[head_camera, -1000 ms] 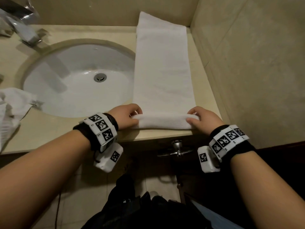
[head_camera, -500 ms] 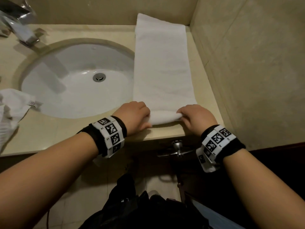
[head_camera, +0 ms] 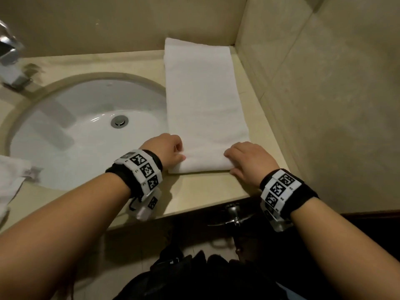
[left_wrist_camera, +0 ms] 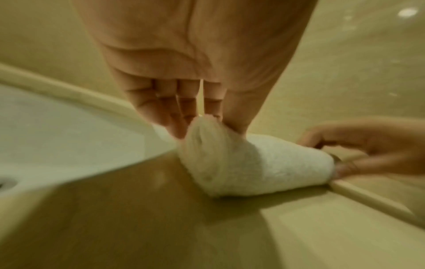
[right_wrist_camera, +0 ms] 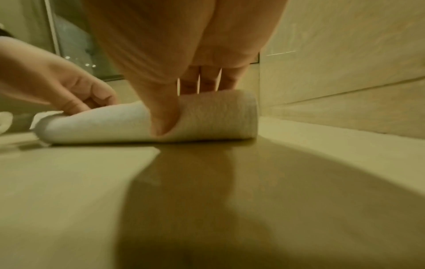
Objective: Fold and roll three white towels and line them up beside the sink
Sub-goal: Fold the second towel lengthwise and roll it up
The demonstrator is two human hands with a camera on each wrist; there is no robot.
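A white towel [head_camera: 203,100] lies as a long folded strip on the counter to the right of the sink [head_camera: 54,131]. Its near end is rolled into a short roll [head_camera: 203,164]. My left hand [head_camera: 166,150] grips the roll's left end, fingers behind and thumb in front, as the left wrist view shows on the roll [left_wrist_camera: 264,163]. My right hand [head_camera: 249,161] grips the right end. In the right wrist view its thumb [right_wrist_camera: 163,125] presses into the roll [right_wrist_camera: 96,125]. Another crumpled white towel [head_camera: 10,180] lies at the sink's left edge.
The beige counter [head_camera: 205,187] ends at the tiled side wall [head_camera: 324,105] just right of the towel and at the back wall beyond it. A chrome faucet [head_camera: 10,61] stands at far left. A metal handle [head_camera: 233,215] sticks out below the counter's front edge.
The roll has moved away from the counter's front edge toward the back wall and grown thicker. Both hands moved forward with it, still gripping its ends.
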